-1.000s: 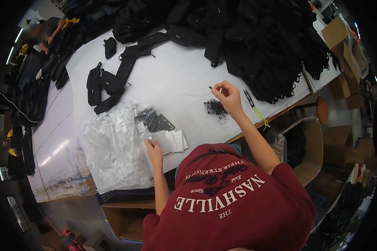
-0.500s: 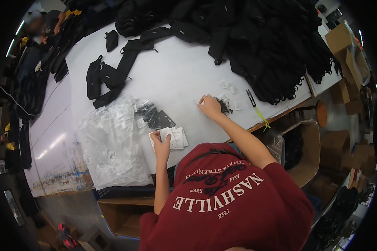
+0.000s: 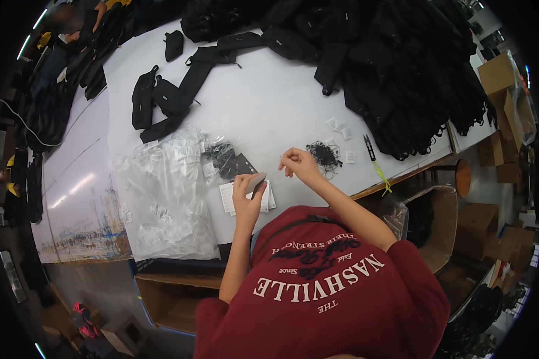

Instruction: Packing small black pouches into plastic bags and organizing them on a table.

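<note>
Pinching the dark tag (image 3: 257,181) in your left hand (image 3: 245,200), keep it level; right hand (image 3: 299,164), fingers pinched at something too thin to identify, meets it from three o'clock.

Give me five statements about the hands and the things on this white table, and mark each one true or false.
1. The left hand holds a small dark card over a stack of white tags. True.
2. The right hand rests on the snips. False: it is raised beside the tangle of black string, apart from the snips.
3. Clear plastic bags lie to the left of the left hand. True.
4. The snips sit among the clear bags. False: they lie near the table's right edge.
5. Black fabric pieces are heaped along the far side of the table. True.
</note>
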`<act>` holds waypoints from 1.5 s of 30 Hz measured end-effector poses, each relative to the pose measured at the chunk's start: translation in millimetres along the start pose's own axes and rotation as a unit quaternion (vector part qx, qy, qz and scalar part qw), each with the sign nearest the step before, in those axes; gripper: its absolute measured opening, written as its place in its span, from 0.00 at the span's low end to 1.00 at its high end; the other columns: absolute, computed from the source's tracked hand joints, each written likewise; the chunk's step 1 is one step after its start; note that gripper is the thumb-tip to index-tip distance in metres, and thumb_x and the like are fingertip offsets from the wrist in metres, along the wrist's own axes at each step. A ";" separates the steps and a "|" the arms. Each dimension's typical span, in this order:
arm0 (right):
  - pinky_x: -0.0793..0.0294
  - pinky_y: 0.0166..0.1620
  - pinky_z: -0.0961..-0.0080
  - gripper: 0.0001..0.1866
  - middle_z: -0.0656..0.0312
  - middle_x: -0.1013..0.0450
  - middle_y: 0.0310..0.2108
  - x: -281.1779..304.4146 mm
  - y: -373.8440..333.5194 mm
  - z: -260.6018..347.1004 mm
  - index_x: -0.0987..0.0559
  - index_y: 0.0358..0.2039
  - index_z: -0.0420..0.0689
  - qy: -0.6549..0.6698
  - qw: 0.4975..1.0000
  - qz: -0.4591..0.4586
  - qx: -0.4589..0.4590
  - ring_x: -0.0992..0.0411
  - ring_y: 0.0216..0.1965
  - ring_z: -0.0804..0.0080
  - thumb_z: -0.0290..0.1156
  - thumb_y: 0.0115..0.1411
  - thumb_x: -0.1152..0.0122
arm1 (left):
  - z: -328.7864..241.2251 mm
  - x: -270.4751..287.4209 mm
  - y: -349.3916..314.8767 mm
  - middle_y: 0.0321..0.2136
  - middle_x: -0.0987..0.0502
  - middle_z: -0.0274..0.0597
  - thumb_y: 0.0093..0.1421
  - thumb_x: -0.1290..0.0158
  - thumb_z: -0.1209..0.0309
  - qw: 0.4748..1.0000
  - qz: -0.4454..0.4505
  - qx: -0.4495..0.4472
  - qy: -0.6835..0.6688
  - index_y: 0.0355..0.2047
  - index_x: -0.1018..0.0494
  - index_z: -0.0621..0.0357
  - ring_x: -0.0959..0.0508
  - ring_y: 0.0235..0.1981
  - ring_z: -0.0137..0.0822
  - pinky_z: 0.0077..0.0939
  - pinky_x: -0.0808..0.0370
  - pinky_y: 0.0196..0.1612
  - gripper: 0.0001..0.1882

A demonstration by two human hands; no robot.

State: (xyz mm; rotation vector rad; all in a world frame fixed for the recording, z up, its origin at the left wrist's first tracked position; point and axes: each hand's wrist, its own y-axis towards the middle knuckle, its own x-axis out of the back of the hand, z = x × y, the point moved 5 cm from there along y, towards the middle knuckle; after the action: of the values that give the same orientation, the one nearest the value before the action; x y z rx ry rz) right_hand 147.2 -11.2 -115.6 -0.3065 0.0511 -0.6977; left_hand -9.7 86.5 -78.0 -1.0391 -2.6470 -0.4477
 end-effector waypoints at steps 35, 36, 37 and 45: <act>0.39 0.21 0.71 0.07 0.60 0.35 0.14 -13.4 -68.3 76.8 0.24 0.27 0.45 -0.287 0.907 -0.084 0.295 0.35 0.16 0.67 0.34 0.51 0.39 | -30.0 -9.1 -16.4 0.17 0.37 0.37 0.51 0.43 0.74 0.994 -0.032 0.068 -0.083 0.21 0.33 0.68 0.36 0.19 0.25 0.20 0.39 0.23 0.11; 0.39 0.21 0.71 0.07 0.60 0.35 0.14 -13.5 -68.1 78.9 0.24 0.27 0.45 -0.287 0.907 -0.083 0.296 0.35 0.16 0.67 0.34 0.51 0.39 | -29.3 -7.3 -15.4 0.17 0.36 0.38 0.51 0.43 0.74 0.995 -0.039 0.063 -0.074 0.20 0.33 0.68 0.36 0.19 0.26 0.20 0.39 0.23 0.11; 0.39 0.21 0.71 0.07 0.60 0.35 0.14 -13.4 -68.0 80.3 0.24 0.27 0.45 -0.292 0.911 -0.075 0.283 0.35 0.16 0.67 0.33 0.51 0.39 | -29.7 -6.1 -15.4 0.17 0.36 0.38 0.51 0.43 0.74 0.994 -0.040 0.064 -0.074 0.20 0.33 0.68 0.36 0.19 0.26 0.20 0.39 0.23 0.11; 0.43 0.19 0.74 0.07 0.62 0.39 0.11 -17.8 -69.7 86.4 0.25 0.27 0.44 -0.290 0.888 -0.105 0.341 0.41 0.13 0.70 0.33 0.51 0.39 | -45.8 -4.7 -9.4 0.18 0.34 0.39 0.51 0.43 0.75 0.999 -0.046 0.013 -0.024 0.22 0.30 0.67 0.35 0.18 0.29 0.22 0.38 0.23 0.08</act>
State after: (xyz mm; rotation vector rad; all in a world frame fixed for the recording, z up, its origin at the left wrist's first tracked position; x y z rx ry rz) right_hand 102.9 -27.7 -13.7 0.1748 -0.7984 -0.7699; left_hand -7.0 60.0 -39.3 -0.9344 -2.7438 -0.4107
